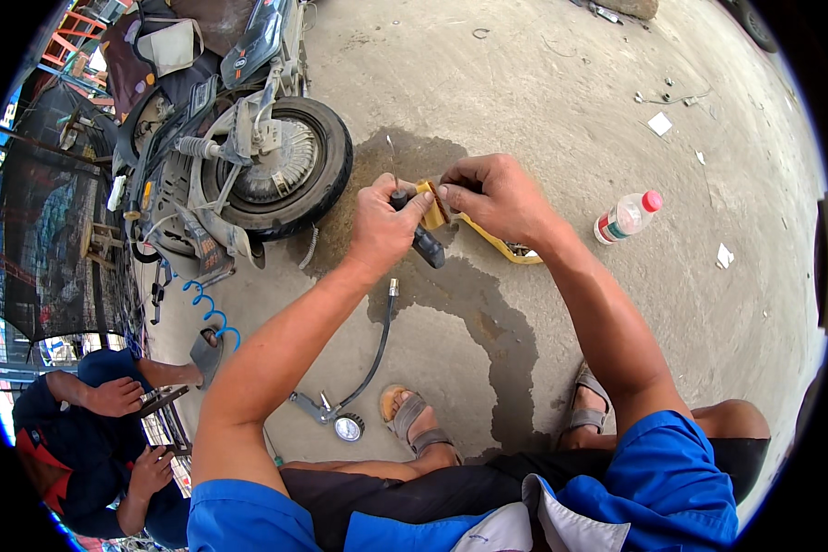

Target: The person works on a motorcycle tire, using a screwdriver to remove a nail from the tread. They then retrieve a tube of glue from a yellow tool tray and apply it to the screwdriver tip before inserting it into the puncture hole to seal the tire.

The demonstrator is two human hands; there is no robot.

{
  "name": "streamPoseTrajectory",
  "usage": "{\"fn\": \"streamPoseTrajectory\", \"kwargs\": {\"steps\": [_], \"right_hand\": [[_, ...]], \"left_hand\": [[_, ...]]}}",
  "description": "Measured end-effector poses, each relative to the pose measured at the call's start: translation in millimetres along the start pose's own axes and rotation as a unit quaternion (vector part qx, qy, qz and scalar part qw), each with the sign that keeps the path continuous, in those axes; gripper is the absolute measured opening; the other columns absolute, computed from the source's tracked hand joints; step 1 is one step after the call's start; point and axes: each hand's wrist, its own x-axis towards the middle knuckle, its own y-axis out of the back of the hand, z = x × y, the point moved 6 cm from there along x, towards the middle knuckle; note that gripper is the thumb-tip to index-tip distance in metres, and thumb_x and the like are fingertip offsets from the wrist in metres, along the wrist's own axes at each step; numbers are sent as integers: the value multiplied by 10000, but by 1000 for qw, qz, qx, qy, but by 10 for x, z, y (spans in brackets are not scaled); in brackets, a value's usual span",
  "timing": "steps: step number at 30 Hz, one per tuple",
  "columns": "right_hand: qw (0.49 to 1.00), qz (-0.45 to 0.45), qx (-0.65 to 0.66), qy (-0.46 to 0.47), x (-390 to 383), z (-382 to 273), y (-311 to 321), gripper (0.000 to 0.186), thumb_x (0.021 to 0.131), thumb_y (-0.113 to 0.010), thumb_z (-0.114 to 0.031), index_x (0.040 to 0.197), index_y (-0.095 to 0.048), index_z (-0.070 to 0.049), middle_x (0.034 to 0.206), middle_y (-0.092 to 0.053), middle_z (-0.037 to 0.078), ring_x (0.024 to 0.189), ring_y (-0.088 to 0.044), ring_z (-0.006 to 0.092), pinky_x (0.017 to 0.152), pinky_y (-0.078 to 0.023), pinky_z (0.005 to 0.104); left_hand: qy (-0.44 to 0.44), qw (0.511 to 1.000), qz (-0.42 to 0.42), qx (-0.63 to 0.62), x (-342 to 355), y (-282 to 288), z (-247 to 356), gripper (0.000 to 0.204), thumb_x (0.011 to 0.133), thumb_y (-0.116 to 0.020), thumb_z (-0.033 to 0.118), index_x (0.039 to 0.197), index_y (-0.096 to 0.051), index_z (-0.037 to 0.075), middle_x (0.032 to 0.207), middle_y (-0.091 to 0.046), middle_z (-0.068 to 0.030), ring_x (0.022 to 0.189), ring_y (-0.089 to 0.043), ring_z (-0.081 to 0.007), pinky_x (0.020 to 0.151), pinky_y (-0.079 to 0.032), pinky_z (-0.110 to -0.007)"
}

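My left hand [384, 224] is closed round a black-handled tool [428, 248]. A thin metal shaft rises from the tool above my fingers. The thumb of that hand also presses a small yellow piece [431, 213] with a dark brown edge; whether it is a packet or a strip on backing, I cannot tell. My right hand [499, 198] pinches at the brown edge, thumb and forefinger together. What lies between those fingertips is too small to make out. Behind my right wrist, a yellow-rimmed container [492, 241] with small items inside is partly hidden.
An electric scooter lies on its side at the left, its rear wheel [281, 166] near my left hand. An air hose with gauge [349, 426] lies by my foot. A capped plastic bottle [624, 219] is on the right. Another person [101, 442] sits lower left. Wet patches [501, 345] mark the concrete.
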Motion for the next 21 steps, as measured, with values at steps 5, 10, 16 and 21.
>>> {"fn": "streamPoseTrajectory", "kwargs": {"steps": [5, 10, 16, 21], "right_hand": [[998, -2, -57, -5, 25, 149, -83, 275, 912, -677, -203, 846, -695, 63, 634, -643, 82, 577, -603, 171, 581, -490, 333], [993, -37, 39, -106, 14, 215, -134, 380, 972, -648, -274, 775, -686, 48, 607, -625, 66, 549, -574, 128, 548, -470, 315], [982, -33, 132, -130, -5, 346, -171, 386, 994, -627, -269, 781, -674, 49, 636, -616, 50, 556, -540, 119, 540, -445, 310], [976, -45, 160, -142, -13, 375, -190, 349, 983, -623, -247, 819, -681, 55, 669, -613, 47, 593, -535, 108, 549, -437, 304]], "left_hand": [[-43, 998, -1, 40, -14, -30, 102, 161, 879, -764, 107, 820, -674, -13, 765, -595, 17, 699, -514, -55, 622, -431, -253], [-58, 997, -20, 43, -71, -48, 178, 152, 874, -754, 87, 795, -666, -9, 773, -567, 13, 703, -503, -69, 626, -423, -266], [-80, 996, -33, -1, -65, -94, 208, 153, 858, -751, 61, 764, -657, -16, 781, -544, 12, 719, -491, -79, 642, -406, -271], [-76, 997, -31, -14, -81, -100, 182, 129, 854, -746, 51, 775, -671, -19, 781, -540, 14, 722, -484, -78, 648, -397, -267]]}}
